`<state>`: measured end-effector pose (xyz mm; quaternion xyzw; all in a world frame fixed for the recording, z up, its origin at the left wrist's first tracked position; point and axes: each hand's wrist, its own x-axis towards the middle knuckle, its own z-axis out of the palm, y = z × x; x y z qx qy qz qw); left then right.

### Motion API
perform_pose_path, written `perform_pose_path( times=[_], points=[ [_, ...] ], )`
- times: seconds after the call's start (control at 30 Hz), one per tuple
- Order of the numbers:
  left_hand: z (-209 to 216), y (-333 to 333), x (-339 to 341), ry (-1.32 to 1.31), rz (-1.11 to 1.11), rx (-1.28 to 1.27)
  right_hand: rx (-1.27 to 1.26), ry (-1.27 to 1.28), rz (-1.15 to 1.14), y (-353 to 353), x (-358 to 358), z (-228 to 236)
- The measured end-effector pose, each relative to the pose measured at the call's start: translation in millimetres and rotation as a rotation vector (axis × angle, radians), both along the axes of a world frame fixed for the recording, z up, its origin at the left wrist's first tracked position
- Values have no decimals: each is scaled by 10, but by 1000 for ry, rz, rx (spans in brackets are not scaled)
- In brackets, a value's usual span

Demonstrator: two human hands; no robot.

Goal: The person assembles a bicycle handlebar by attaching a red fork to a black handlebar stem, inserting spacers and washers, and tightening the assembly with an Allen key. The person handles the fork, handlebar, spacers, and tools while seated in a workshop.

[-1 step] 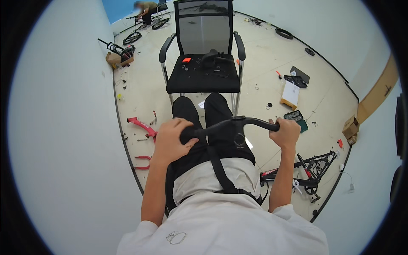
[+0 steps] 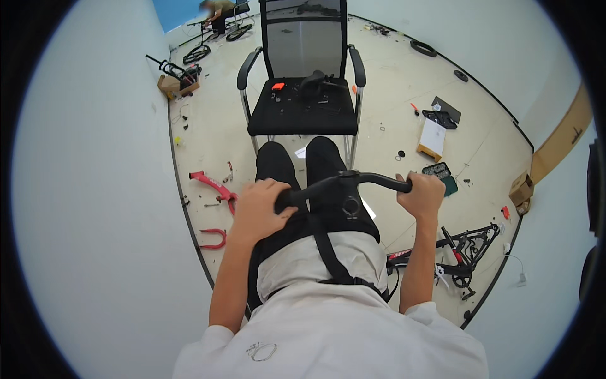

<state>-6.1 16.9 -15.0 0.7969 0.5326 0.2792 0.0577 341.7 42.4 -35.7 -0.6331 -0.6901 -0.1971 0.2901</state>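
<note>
A black bicycle handlebar (image 2: 325, 189) is held across my thighs, its stem (image 2: 351, 201) pointing down towards me with a round clamp at the end. My right hand (image 2: 423, 196) is wrapped round the bar's right end, thumb along the top. At the left end, my left hand (image 2: 260, 210) closes over the thick black end of the bar, fingers above and thumb below; the palm side is hidden. The bar looks roughly level, with the right side bending slightly down.
Facing me is a black mesh chair (image 2: 303, 117) with small parts and an orange item on its seat. A black bike frame (image 2: 464, 256) lies right, a pink frame (image 2: 211, 183) and fork (image 2: 218, 239) left. An open tool case (image 2: 439, 172) lies beyond my right hand. Another person (image 2: 218, 14) works far off.
My left fingers have drawn in closer round the bar's left end. The handlebar and my right hand have shifted slightly to the left.
</note>
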Motion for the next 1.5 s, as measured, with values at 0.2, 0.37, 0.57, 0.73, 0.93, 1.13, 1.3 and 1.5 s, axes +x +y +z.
perform_pose_path(
  times=[0.2, 0.37, 0.57, 0.73, 0.93, 1.13, 1.3, 1.5],
  points=[
    [-448, 37, 61, -76, 219, -25, 173, -66, 143, -30, -346, 249],
    [-316, 29, 71, -59, 205, -1, 72, -36, 87, -32, -218, 174],
    [-457, 57, 11, -8, 211, 91, 54, -17, 145, -18, -265, 119],
    [-379, 78, -66, -15, 238, 121, 30, 2, 134, -6, -350, 120],
    [-126, 103, -205, -85, 203, 243, -129, 105, -10, 82, -186, -130],
    [-59, 197, -465, -437, 336, -74, -317, 862, -37, 337, 101, -516],
    [-13, 148, -474, -430, 108, 4, -347, 2330, 1312, 119, -748, -34],
    [47, 73, -395, -383, -20, -113, -256, 2485, 1129, 65, -537, -341]
  ],
)
